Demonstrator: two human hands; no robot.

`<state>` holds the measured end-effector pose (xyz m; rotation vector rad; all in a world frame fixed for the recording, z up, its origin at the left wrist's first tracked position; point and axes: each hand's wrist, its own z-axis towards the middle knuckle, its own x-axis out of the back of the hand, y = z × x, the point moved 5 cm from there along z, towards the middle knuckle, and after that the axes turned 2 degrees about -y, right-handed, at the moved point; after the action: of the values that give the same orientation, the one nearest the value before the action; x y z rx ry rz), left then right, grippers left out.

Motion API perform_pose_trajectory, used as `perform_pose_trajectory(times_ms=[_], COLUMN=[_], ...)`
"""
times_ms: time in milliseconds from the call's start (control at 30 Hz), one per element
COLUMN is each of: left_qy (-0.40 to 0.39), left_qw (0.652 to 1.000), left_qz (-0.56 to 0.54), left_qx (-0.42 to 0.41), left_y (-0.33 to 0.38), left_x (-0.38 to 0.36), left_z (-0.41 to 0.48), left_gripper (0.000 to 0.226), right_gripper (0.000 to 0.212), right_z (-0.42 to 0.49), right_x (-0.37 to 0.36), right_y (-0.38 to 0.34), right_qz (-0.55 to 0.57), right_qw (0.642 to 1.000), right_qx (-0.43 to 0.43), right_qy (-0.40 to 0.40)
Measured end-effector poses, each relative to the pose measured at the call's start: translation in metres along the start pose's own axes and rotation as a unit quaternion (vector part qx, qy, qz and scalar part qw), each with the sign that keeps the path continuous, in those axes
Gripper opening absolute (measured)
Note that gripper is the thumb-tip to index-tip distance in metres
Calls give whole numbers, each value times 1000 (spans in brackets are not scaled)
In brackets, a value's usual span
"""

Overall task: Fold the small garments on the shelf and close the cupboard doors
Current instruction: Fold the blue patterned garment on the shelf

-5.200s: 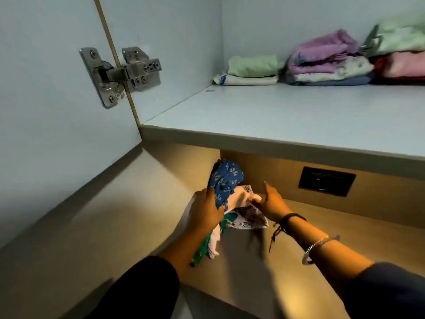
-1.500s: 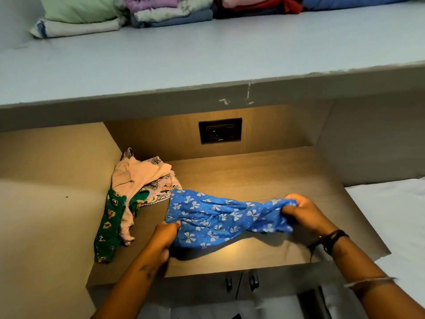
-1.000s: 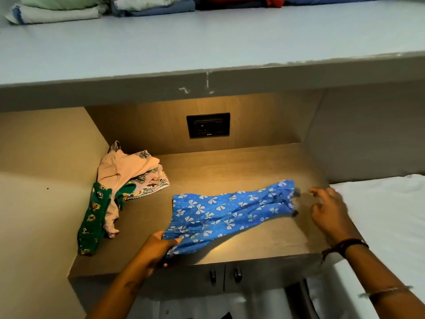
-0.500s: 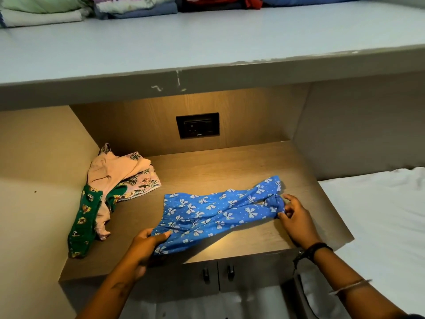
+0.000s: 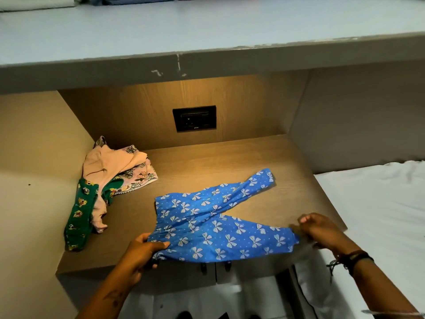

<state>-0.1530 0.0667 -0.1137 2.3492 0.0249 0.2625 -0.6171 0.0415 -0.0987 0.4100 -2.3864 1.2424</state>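
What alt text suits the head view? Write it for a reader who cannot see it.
Blue bow-print trousers lie spread on a wooden shelf, the left hand gripping the waistband and the right hand pinching one leg's cuff. A heap of unfolded small garments lies in the shelf's left back corner.

Head camera looks steeply down, close over the wooden shelf (image 5: 207, 162).

Can't read tiny label on black rectangular wall socket plate (image 5: 194, 118). See only btm strip of folded pale fabric stack (image 5: 36, 2), cropped at top edge. Can't resolve blurred right hand (image 5: 322, 229) fingertips on blue bow-print cloth leggings (image 5: 220, 229). Can't see left hand (image 5: 140, 252) fingers tucked under waistband.
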Motion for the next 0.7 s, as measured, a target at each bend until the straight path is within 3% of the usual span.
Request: perform_pose_trajectory(times_ms=[200, 300, 367, 500, 700], left_qy=[11, 87, 127, 97, 120], left_qw=[999, 990, 981, 991, 987], left_qz=[51, 109, 130, 57, 15], left_qx=[-5, -37, -68, -73, -104], left_y=[4, 24, 44, 64, 90], left_x=[4, 10, 13, -1, -8], left_z=[-4, 7, 20, 54, 72], left_gripper=[55, 82, 70, 33, 33], right_gripper=[19, 35, 31, 28, 21], right_z=[4, 32, 58, 100, 124], right_x=[-28, -33, -36, -45, -35], right_y=[-30, -62, -80, -101, -115], right_qz=[-51, -29, -14, 10, 159], right_qw=[989, 988, 991, 996, 980], right_qx=[123, 142, 124, 90, 83], right_qy=[69, 62, 47, 17, 85])
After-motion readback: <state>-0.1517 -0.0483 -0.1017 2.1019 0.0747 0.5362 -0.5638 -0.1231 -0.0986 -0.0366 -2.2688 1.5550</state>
